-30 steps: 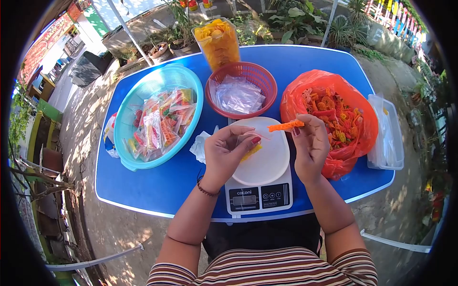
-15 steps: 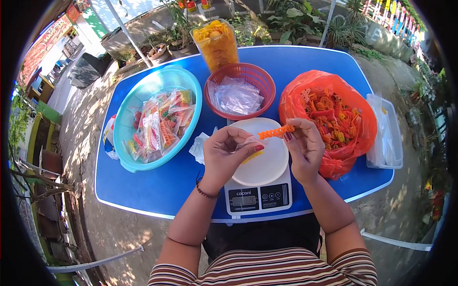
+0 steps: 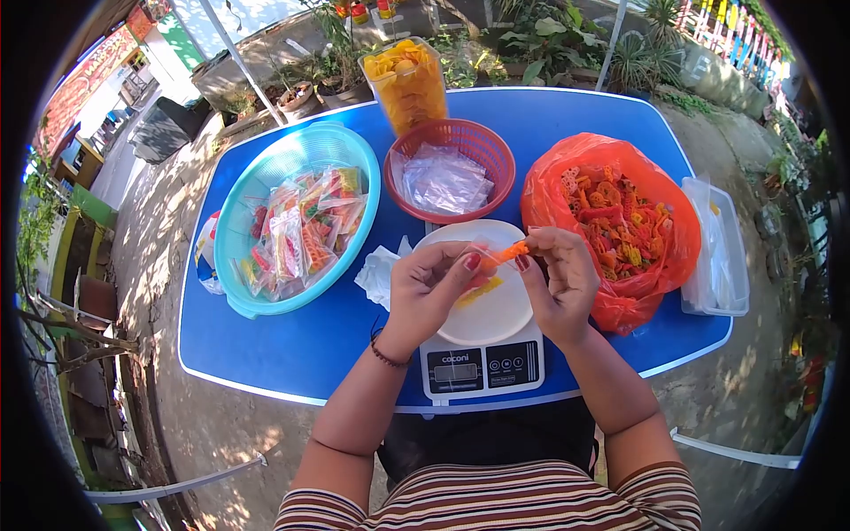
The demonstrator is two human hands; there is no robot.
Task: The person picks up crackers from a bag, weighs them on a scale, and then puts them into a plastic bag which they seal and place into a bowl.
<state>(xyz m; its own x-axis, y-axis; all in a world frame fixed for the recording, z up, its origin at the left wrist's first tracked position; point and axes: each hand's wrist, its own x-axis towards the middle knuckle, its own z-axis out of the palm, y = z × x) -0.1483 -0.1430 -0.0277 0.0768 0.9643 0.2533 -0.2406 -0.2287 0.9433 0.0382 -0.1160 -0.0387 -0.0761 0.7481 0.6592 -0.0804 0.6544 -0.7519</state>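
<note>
Head view: left hand point(image 3: 429, 285) grip pinched on small clear bag point(image 3: 484, 263), outline blurred. Right hand point(image 3: 561, 281) grip pinched on orange snack piece point(image 3: 509, 253), left end at bag. Both held above white plate point(image 3: 482, 331) of scale point(image 3: 482, 367); yellow piece point(image 3: 476, 296) on plate beneath. Red plastic bag point(image 3: 624, 305) of snack pieces point(image 3: 624, 226) near right hand. Teal basin point(image 3: 266, 168) holds packets point(image 3: 292, 239), left side of blue surface point(image 3: 292, 354).

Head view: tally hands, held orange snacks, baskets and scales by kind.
Hands: 2 (left hand, right hand)
Held orange snack: 1
Baskets: 2 (teal basket, red basket)
Scale: 1
Total: 6
</note>
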